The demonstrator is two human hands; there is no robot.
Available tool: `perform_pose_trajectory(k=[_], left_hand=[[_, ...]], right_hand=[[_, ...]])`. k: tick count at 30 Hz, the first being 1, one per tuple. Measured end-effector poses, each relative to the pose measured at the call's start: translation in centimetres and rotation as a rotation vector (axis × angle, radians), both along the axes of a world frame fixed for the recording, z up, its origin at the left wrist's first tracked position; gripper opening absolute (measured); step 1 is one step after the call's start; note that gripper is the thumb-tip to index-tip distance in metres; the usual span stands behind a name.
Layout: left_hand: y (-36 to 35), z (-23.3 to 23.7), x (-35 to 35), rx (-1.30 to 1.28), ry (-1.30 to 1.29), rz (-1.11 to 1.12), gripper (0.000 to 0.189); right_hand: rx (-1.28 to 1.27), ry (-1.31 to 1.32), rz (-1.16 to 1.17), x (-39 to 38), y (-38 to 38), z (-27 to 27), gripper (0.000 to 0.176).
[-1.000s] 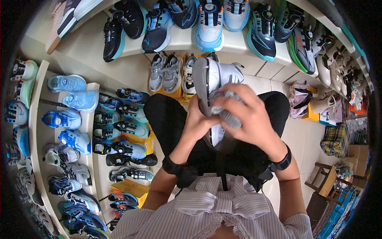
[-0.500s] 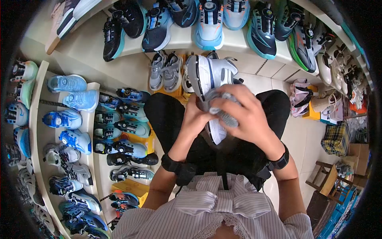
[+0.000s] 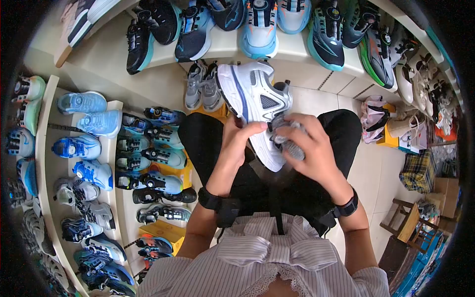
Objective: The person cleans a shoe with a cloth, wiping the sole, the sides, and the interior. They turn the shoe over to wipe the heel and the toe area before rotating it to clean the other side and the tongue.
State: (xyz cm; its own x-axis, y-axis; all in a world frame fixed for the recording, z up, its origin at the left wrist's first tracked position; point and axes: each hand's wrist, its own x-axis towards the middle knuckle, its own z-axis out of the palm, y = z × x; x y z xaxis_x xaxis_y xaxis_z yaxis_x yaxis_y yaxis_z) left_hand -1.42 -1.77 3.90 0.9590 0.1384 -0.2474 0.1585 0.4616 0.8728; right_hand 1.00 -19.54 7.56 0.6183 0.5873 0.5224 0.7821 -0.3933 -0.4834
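Note:
A white and silver sneaker [image 3: 255,94] with a dark blue stripe is tilted on its side above my lap, its side panel facing up. My left hand [image 3: 235,143] is closed around its sole, with the thumb on the edge near the middle. In my right hand [image 3: 312,148] is a bunched grey cloth [image 3: 295,148], pressed against the sneaker's upper near the lace area. Fingers and cloth hide part of that area.
A pair of grey sneakers [image 3: 202,86] stands beyond my left knee. Shelves of sneakers [image 3: 89,148] line the left side, and a curved shelf [image 3: 292,49] with more shoes runs ahead. Bags [image 3: 375,119], a wooden stool [image 3: 403,222] and a plaid bag [image 3: 418,172] are at the right.
The sneaker has turned so its side panel shows more fully, and its heel end has shifted left. My left thumb now lies along its edge. The cloth stays in my right hand.

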Motion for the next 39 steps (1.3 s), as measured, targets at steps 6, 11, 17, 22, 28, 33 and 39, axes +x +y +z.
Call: perform_pose_trajectory(k=[6, 11, 17, 22, 28, 33, 39], left_hand=[[-0.4, 0.5, -0.1, -0.256, -0.06, -0.025, 0.054], [-0.9, 0.7, -0.1, -0.338, -0.06, -0.005, 0.067], [-1.9, -0.5, 0.2, -0.068, -0.105, 0.035, 0.07], [-1.7, 0.4, -0.1, -0.235, -0.141, 0.079, 0.07], [-1.2, 0.9, 0.4, -0.128, -0.165, 0.213, 0.072], [0.1, -0.3, 0.8, 0.059, -0.205, 0.287, 0.071], [-2.2, 0.1, 0.7, 0.132, -0.316, 0.308, 0.064]], right_hand=[[0.061, -0.005, -0.002, 0.5, 0.2, 0.6, 0.041], [0.006, 0.041, 0.016, 0.4, 0.4, 0.5, 0.041], [0.048, -0.231, -0.04, 0.2, 2.5, 1.0, 0.036], [-0.097, -0.363, 0.059, -1.3, 3.6, 0.5, 0.02], [-0.128, -0.269, 0.181, -2.0, 2.2, -0.3, 0.015], [-0.063, -0.071, 0.206, -1.4, 0.9, -0.5, 0.019], [0.166, -0.221, -0.065, -0.5, 2.7, 2.3, 0.024]])
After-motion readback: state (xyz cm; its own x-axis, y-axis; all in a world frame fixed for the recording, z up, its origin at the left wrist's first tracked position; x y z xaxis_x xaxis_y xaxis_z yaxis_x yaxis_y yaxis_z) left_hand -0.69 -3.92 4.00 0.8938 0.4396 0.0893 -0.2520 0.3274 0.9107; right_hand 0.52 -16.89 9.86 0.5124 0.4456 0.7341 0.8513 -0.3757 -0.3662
